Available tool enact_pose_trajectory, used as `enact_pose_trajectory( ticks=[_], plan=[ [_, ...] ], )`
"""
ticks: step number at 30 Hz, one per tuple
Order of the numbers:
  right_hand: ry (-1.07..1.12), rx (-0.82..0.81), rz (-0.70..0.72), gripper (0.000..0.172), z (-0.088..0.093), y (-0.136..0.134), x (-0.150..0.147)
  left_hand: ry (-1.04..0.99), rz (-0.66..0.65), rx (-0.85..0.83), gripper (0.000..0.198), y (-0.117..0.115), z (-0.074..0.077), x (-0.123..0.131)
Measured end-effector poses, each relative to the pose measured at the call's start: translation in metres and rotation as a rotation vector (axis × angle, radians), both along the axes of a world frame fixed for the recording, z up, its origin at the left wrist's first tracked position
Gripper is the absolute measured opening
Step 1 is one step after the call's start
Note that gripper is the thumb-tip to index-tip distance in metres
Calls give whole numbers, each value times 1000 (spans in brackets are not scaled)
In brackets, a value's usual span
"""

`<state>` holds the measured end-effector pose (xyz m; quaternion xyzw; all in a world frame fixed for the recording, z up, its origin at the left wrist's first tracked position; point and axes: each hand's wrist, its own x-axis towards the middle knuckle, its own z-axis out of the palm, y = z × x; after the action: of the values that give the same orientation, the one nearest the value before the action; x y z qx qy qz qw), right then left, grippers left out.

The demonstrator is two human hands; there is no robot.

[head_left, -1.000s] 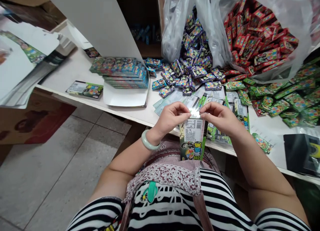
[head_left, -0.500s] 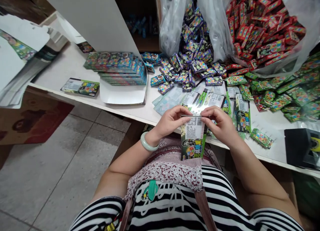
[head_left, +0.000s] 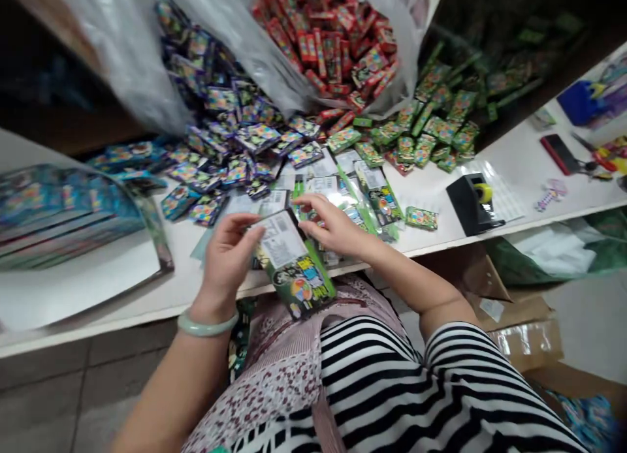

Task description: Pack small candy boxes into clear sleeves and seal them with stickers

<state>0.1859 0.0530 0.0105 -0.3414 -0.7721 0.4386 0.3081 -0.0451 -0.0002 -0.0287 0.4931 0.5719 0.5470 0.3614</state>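
My left hand [head_left: 228,257], with a pale green bangle at its wrist, pinches the upper left edge of a flat printed candy packet [head_left: 298,277]. The packet is black and green with a white label panel, and tilts over the table's front edge. My right hand [head_left: 333,228] is at the packet's upper right corner, thumb and fingers apart and curved; it looks clear of the packet. Behind and under it lie several similar flat packets [head_left: 379,195], overlapping on the table. Small purple candy boxes [head_left: 257,136] are heaped just beyond.
Red boxes [head_left: 337,55] fill a plastic bag at the back; green boxes [head_left: 441,130] pile to its right. One green box [head_left: 421,218] lies near a black tape dispenser [head_left: 473,205]. A carton of blue boxes [head_left: 73,211] stands left. Cardboard boxes [head_left: 529,339] sit below right.
My view has swung to the right. The packet has tilted, with my left hand still on it, and my right hand's fingers have come away from its top edge.
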Motion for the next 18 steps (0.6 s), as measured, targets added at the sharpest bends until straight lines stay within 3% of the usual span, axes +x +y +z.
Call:
enact_pose_trajectory(
  ticks=[2,5,9,11,14,16,18],
  plan=[
    [6,14,-88,31,-7,13,25,19,29,-31,35,21,-12,-12],
    [-69,13,-281,23,-22,30,88,133,9,-153,31,36,-28,-23],
    [-237,47,-711,22,-45,30,186,579,-3,-82,18,33,-34,-25],
    [-366,79,-872,30,-54,21,222,725,-29,-10,14,32,-27,-22],
    [-543,79,-960,46,-65,5,250,776,-5,97,14,41,-3,-11],
    [-616,34,-969,52,-69,0,255,753,-8,190,12,55,16,10],
    [-646,-17,-984,56,-73,-1,255,691,-162,240,9,73,30,45]
  ],
)
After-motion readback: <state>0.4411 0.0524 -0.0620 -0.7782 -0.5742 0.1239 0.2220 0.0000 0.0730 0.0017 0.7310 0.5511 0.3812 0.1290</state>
